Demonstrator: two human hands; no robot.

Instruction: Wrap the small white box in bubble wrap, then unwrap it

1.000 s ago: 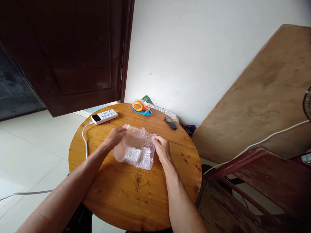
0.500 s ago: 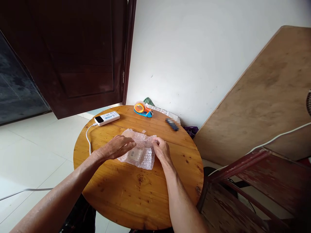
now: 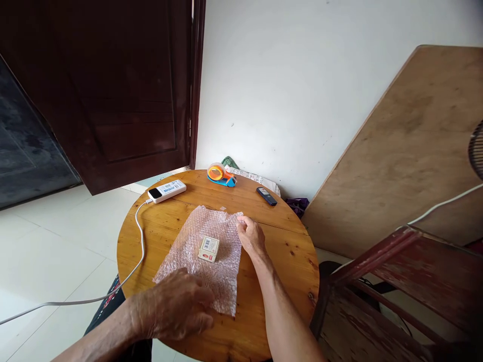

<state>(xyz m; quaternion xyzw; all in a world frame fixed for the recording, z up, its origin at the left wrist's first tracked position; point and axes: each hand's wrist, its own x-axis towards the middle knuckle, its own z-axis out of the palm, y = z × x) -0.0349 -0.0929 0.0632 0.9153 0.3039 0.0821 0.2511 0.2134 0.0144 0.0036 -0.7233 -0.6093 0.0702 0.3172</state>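
Note:
A sheet of clear, pinkish bubble wrap point(image 3: 222, 284) lies spread out on the round wooden table point(image 3: 279, 281). On its middle rests a small cream-coloured cardboard box point(image 3: 209, 249) with a barcode and a red mark, uncovered from above. My right hand point(image 3: 250, 234) pinches the wrap at its far right corner, thumb and finger together. Over the near left edge of the sheet is my left hand point(image 3: 181, 304), slightly blurred, its fingers apart and nothing seen in them. Part of the wrap's near edge is hidden beneath that hand.
At the back stands an orange and blue tape dispenser point(image 3: 222, 176). A white power bank point(image 3: 167, 191) with a white cable point(image 3: 142, 236) lies at the left, the cable running off the table. A dark handheld device point(image 3: 266, 196) lies back right. A wall is behind.
The near part of the bubble wrap, folded over the box before, now lies flat toward me. My left hand has come down and nearer; my right hand stays at the far corner.

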